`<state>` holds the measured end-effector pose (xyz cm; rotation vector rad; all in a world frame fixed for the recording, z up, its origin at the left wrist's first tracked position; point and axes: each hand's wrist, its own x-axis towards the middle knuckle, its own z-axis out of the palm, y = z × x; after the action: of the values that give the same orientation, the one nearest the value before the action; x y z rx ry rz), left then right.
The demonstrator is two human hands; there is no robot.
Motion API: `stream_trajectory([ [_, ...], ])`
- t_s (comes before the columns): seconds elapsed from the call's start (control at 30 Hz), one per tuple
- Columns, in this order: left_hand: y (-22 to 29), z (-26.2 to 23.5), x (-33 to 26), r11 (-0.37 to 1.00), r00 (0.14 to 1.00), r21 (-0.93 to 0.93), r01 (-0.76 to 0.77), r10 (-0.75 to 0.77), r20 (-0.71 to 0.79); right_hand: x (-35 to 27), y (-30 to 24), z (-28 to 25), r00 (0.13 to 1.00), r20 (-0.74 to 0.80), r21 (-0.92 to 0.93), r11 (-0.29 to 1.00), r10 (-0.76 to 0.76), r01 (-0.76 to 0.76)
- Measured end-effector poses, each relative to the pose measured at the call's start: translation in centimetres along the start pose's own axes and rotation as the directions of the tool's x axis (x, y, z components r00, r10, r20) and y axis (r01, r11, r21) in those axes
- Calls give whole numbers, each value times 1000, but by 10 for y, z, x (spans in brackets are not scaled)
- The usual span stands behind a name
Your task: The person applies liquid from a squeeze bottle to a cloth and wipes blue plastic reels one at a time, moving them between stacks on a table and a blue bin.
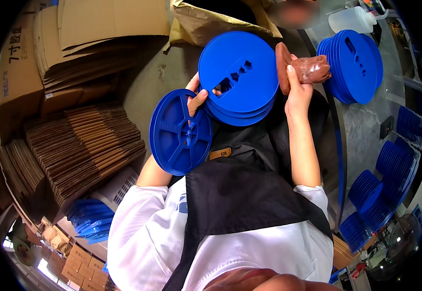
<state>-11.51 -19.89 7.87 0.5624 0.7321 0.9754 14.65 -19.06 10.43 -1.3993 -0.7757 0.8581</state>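
Observation:
My left hand (197,97) is closed on blue plastic reels. Its thumb and fingers grip a spoked blue reel (165,140), tilted on the left, and the rim of a small stack of blue reels (252,72) beside it. The top reel of that stack has a plain face with cut-out holes. To the right, my right hand (298,99) is closed round a reddish-brown pad (282,68) with a lumpy, plastic-wrapped grip (314,69). The pad's flat part stands on edge by the stack's right rim; whether they touch I cannot tell.
More blue reels (361,68) stand stacked on the grey table (361,126) at right, near a white bottle (351,20). Racked blue reels (366,189) line the far right. Folded cardboard (84,145) fills the left, and an open brown bag (186,26) lies ahead.

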Motion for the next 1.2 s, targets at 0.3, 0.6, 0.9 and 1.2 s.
stream_trajectory([
  [0.3, 9, 8, 24, 999, 994, 44, -19, 15, 105, -11, -56, 15, 962, 266, 308, 941, 55, -139],
  [0.6, 26, 51, 10, 960, 987, -248, 131, -102, 127, -95, -34, 54, 626, 584, -140, 695, -517, 705],
  [0.9, 16, 34, 22, 999, 982, -48, -24, 33, 185, -22, -70, 142, 629, 642, -235, 668, -438, 706],
  [1.2, 7, 18, 23, 992, 991, -127, 5, 12, 132, -56, -58, 6, 725, 554, -431, 604, -410, 670],
])
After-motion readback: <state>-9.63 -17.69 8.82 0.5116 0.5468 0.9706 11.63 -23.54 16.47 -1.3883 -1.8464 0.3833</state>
